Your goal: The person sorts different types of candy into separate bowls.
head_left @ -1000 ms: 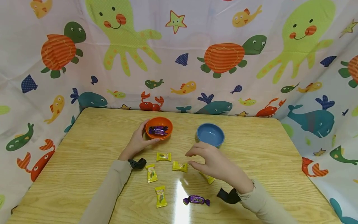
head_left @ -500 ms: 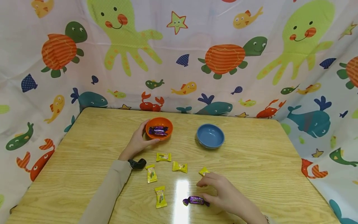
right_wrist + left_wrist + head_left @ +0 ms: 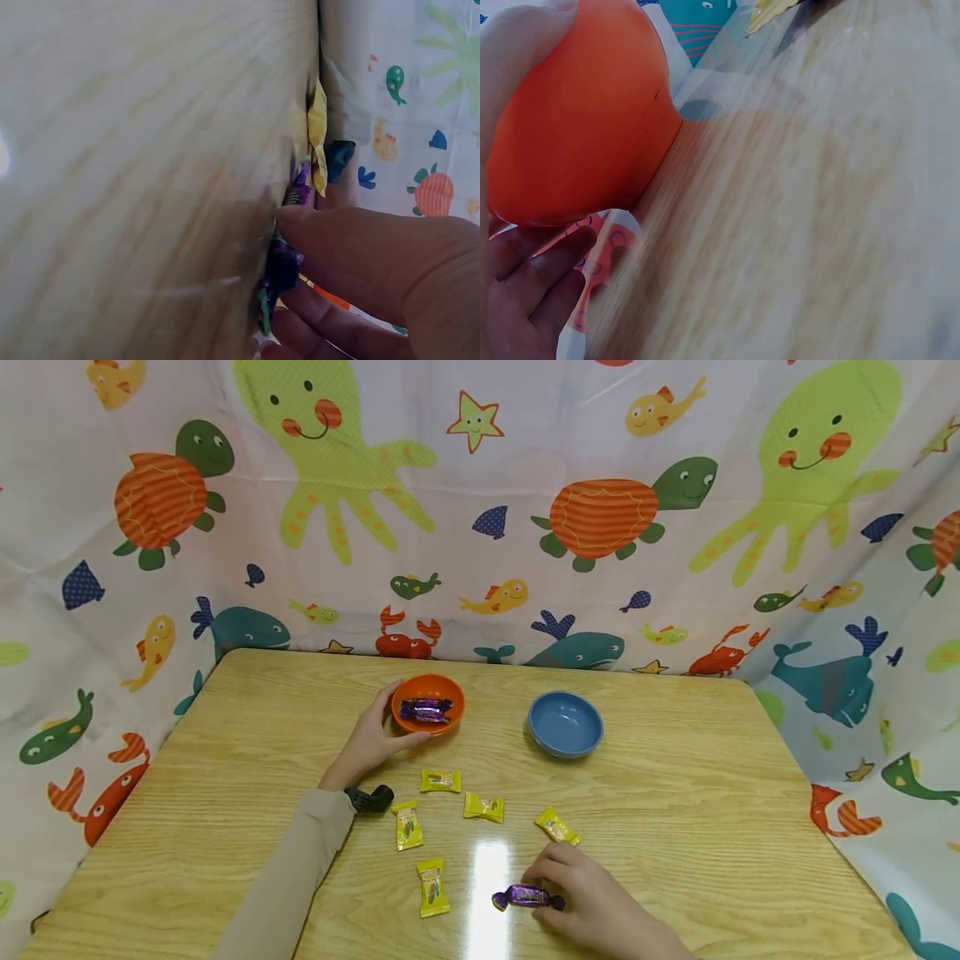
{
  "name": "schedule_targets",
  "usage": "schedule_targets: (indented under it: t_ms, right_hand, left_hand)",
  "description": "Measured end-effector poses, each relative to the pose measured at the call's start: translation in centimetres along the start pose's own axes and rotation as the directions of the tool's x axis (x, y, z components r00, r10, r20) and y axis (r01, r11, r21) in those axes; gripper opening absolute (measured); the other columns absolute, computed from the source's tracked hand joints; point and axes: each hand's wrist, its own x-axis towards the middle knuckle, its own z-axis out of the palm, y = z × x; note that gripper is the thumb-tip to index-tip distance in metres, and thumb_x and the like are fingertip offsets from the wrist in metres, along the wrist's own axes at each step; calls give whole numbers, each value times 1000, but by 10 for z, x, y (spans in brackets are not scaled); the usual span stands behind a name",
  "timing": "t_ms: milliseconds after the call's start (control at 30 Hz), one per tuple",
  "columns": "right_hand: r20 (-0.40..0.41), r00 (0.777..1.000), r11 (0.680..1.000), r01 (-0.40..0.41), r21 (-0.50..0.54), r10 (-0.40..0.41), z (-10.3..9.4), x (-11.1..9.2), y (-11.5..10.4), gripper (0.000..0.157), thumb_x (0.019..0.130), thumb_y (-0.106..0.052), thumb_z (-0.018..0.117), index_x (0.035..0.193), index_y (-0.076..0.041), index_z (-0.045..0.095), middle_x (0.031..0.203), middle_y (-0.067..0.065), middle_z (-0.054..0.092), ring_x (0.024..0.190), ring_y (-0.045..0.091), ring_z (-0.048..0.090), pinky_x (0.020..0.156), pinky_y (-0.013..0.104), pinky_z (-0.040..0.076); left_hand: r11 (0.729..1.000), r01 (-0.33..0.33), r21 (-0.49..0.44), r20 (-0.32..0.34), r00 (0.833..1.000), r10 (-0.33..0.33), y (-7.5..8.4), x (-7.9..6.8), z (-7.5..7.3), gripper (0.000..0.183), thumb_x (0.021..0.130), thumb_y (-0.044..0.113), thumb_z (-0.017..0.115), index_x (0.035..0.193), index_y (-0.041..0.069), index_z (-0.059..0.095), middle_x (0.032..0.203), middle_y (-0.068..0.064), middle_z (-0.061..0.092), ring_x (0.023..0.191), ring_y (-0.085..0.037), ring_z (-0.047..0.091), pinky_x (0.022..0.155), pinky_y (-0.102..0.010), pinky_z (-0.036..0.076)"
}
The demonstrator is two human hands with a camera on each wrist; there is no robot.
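At the back of the table, my left hand (image 3: 369, 737) holds the orange bowl (image 3: 429, 682), thumb on the near side and fingers round its left. Purple-wrapped candies (image 3: 425, 710) lie inside that bowl. My right hand (image 3: 592, 897) is at the front right, its thumb and fingers pinching a twist-wrapped purple candy (image 3: 519, 896) on the table. The right wrist view shows the thumb (image 3: 300, 217) against the purple wrapper, with fingers on its other side. From the left wrist, the orange bowl's outer wall (image 3: 592, 112) fills the upper left.
A blue bowl (image 3: 566, 720) stands at the back, right of the orange one. Several yellow-wrapped candies lie between the hands, among them one (image 3: 557, 825) just beyond my right hand and one (image 3: 432, 888) at the front. A patterned sea-animal curtain (image 3: 480, 543) surrounds the wooden table (image 3: 690, 760).
My right hand has come down from near the blue bowl toward the front and taken hold of the purple candy there. My left hand has stayed on the orange bowl.
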Motion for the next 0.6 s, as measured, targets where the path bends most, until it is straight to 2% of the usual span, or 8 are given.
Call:
schedule_targets:
  t_ms: [267, 600]
  right_hand:
    - [-3, 1000, 1000, -5, 12, 5, 2, 0, 2, 23, 80, -8, 81, 98, -19, 71, 96, -14, 55, 82, 0, 50, 70, 18, 49]
    - [-2, 1000, 1000, -6, 30, 6, 2, 1, 2, 23, 82, -7, 80, 97, -21, 71, 96, -15, 56, 84, 0, 51, 72, 19, 49]
  left_hand:
    - [1000, -11, 3, -6, 1000, 11, 3, -1, 1, 99, 79, 32, 86, 156, 14, 27, 156, -9, 35, 145, -25, 30, 119, -47, 23]
    - [999, -33, -7, -10, 999, 33, 2, 0, 1, 100, 78, 33, 87, 155, 10, 27, 155, -11, 37, 144, -26, 32, 118, -48, 24]
